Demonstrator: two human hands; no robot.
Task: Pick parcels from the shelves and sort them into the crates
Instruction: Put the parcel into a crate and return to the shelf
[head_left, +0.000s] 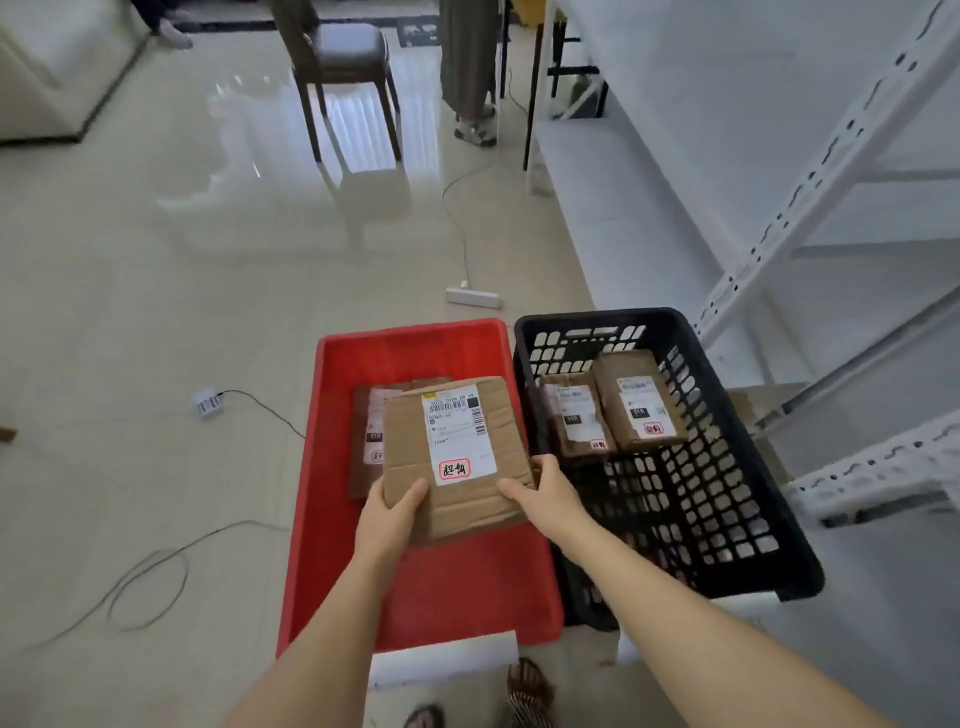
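Note:
Both my hands hold a flat brown cardboard parcel (457, 457) with a white label and a red stamp, above the red crate (332, 467). My left hand (392, 514) grips its near left corner with the thumb on top. My right hand (545, 488) grips its near right edge. Another brown parcel (366, 441) lies in the red crate, partly hidden under the held one. The black slotted crate (727, 493) stands to the right and holds two labelled brown parcels (574, 421) (639, 400) side by side at its far end.
White metal shelving (779, 234) runs along the right, its near shelves bare. A power strip (474, 296) and cables lie on the tiled floor beyond the crates. A small barcode device (208, 402) sits left. A chair (343, 67) and a standing person (470, 67) are farther back.

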